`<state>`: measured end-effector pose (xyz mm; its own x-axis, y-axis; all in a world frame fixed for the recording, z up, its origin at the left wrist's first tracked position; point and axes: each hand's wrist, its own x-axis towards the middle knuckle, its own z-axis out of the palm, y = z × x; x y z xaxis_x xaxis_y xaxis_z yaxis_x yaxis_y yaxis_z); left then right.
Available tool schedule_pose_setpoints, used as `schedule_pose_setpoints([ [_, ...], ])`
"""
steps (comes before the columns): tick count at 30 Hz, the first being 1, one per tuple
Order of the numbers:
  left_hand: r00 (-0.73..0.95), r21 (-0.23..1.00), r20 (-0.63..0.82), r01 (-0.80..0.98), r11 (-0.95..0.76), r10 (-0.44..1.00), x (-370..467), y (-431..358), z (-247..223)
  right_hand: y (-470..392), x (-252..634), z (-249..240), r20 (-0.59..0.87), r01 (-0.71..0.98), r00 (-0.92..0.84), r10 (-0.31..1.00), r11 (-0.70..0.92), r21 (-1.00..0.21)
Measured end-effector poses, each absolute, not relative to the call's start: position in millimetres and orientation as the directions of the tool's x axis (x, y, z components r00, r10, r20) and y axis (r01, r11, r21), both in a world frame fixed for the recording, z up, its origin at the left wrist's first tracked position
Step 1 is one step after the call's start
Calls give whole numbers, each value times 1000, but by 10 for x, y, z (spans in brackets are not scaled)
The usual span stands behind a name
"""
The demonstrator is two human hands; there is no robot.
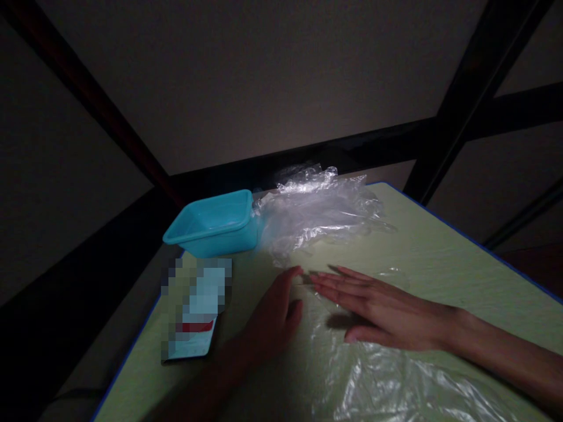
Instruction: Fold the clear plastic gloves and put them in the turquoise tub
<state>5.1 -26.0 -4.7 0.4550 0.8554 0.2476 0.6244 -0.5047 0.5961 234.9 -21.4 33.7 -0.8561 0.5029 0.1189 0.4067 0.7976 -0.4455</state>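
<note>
A clear plastic bag lies spread over the near part of the table, its upper edge reaching up between my hands. My right hand is held flat above or on that upper part, fingers stretched out to the left and thumb apart. On the left of the bag's edge is my left hand, in shadow, with thumb and fingers apart; I cannot make out anything between them. Beyond both hands sits a crumpled heap of clear plastic bags.
A blue plastic basin stands at the table's back left, against the heap. Nearer, a phone-like device with a blurred-out screen lies on the left side. The pale green table has a blue edge, with a wall behind.
</note>
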Motion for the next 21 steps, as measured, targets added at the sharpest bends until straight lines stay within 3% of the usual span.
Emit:
schedule_pose_setpoints([
  [5, 367, 508, 324, 710, -488, 872, 43, -345, -47, -255, 2368, 245, 56, 383, -896, 440, 831, -403],
  [10, 445, 207, 478, 781, -589, 758, 27, -481, -6, -290, 2419, 284, -3, 374, -914, 405, 840, -393],
  [13, 468, 88, 519, 803, -590, 715, 31, -493, 16, -315, 2433, 292, -43, 371, -921, 388, 835, -407],
  [21, 467, 61, 448, 835, -547, 763, 66, -456, 72, -317, 2456, 258, -41, 352, -928, 371, 834, -426],
])
